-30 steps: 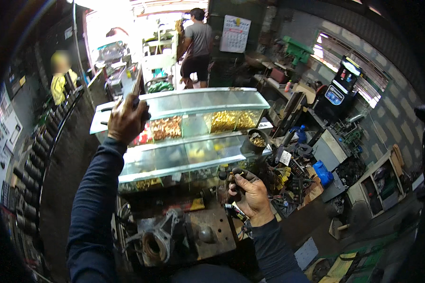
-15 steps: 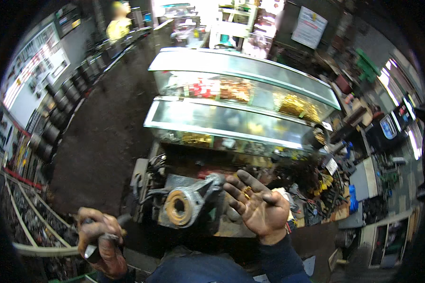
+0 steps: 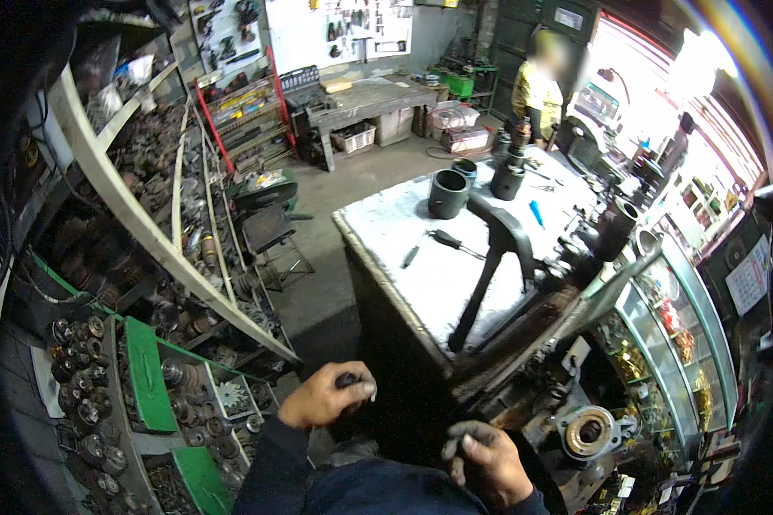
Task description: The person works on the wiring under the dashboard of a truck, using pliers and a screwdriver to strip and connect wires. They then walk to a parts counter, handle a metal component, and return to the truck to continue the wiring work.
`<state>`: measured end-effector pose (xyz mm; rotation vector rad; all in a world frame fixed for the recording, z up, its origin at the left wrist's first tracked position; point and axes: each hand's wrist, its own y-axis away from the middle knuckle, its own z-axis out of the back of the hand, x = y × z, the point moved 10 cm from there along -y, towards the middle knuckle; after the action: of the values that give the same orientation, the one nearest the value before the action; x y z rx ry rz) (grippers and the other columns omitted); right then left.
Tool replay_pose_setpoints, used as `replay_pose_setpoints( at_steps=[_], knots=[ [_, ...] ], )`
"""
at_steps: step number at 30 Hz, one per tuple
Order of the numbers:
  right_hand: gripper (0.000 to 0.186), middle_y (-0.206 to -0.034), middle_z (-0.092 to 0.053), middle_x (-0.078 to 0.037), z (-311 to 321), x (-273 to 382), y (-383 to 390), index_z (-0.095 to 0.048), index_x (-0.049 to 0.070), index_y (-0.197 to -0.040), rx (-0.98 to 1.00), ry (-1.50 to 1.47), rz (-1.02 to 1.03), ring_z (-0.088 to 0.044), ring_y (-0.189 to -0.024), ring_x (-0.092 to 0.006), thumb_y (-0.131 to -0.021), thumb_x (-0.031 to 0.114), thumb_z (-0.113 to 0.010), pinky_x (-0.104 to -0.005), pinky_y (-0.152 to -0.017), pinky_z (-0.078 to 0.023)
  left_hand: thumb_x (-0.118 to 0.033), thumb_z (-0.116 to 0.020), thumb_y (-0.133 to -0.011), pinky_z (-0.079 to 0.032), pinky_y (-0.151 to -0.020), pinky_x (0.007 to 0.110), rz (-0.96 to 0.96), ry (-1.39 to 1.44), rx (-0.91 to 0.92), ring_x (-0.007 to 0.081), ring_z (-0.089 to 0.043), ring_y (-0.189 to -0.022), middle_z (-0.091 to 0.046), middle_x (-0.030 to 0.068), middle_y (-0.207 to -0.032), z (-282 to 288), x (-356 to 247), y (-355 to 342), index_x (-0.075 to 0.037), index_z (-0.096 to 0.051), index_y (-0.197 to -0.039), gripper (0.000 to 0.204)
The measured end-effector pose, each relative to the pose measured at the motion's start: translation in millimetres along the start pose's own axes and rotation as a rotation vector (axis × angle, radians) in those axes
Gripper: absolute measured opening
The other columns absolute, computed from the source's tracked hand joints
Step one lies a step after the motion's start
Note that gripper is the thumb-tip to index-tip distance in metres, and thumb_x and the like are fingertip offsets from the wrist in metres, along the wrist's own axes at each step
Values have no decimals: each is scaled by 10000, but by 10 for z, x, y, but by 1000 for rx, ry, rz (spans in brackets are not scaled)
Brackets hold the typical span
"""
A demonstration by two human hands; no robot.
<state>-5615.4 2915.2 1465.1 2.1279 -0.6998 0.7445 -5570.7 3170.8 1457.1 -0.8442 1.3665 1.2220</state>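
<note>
My left hand (image 3: 331, 395) is closed in front of me, low and left of centre. The dark rounded end of a short rod-like tool (image 3: 346, 379) shows between its thumb and fingers; the rest is hidden by the fist. My right hand (image 3: 487, 465) is held lower, right of centre, with its fingers curled in and blackened. What it holds, if anything, is hidden. To its right a housing with a round tan ring (image 3: 586, 433) sits on the cluttered bench, apart from the hand.
A white-topped table (image 3: 395, 215) ahead carries black cylinders (image 3: 448, 194), a screwdriver (image 3: 455, 243) and a large hammer (image 3: 496, 253). Green drawers (image 3: 149, 373) and parts shelves stand left. Glass cases (image 3: 674, 309) stand right. A person in yellow (image 3: 537, 90) is at the back.
My view has swung left, from the glass cases to the white-topped table and shelves. My right hand, open before with small brass-coloured pieces in its palm, has curled its fingers. My left remains closed.
</note>
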Motion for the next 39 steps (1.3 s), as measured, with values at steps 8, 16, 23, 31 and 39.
replay_pose_setpoints(
  at_steps=[8,16,23,31,39],
  knots=[
    [318,-817,-635,-62,-747,-317,-1406,-608,18,-1032,-25,124,-100,-597,-682,-158,-1084,329,-561,-293,-640,-482,-249,-600,-944,-496,-612,397,345,868,-570,146,-500,-537,-586,47,-767,1818,1912,-617,-105,-566,-818,194],
    [161,-925,-690,-152,-514,-150,-2664,-640,-41,-1101,-222,-53,-220,-656,-793,-245,-963,11,-573,-335,-696,-542,-270,-563,-929,-502,-682,429,372,1166,-603,179,-510,-583,-594,82,-807,2642,2457,-1533,-107,-556,-822,195],
    [289,-1131,-698,-156,-421,792,-3849,-561,-91,-1316,-347,-51,7,-678,-865,-192,-1064,39,-505,-308,-745,-560,-284,-562,-960,-486,-644,381,605,515,-679,193,-543,-638,-587,45,-775,4321,3263,-2072,-85,-604,-878,219],
    [296,-943,-730,-106,-466,1708,-4578,-612,-67,-1267,-507,157,109,-654,-716,-144,-1054,139,-618,-276,-646,-527,-319,-555,-990,-440,-1032,426,955,-308,-534,310,-600,-1266,-654,242,-1326,5690,3605,-2144,68,-682,-1230,473],
    [263,-743,-675,-69,-439,1883,-5765,-682,-20,-1044,-568,-144,96,-606,-617,-134,-1035,243,-671,-267,-593,-475,-402,-638,-915,-503,-979,447,957,-692,3,417,-666,-1140,-704,302,-1155,6862,4404,-3819,119,-678,-1142,569]
  ],
)
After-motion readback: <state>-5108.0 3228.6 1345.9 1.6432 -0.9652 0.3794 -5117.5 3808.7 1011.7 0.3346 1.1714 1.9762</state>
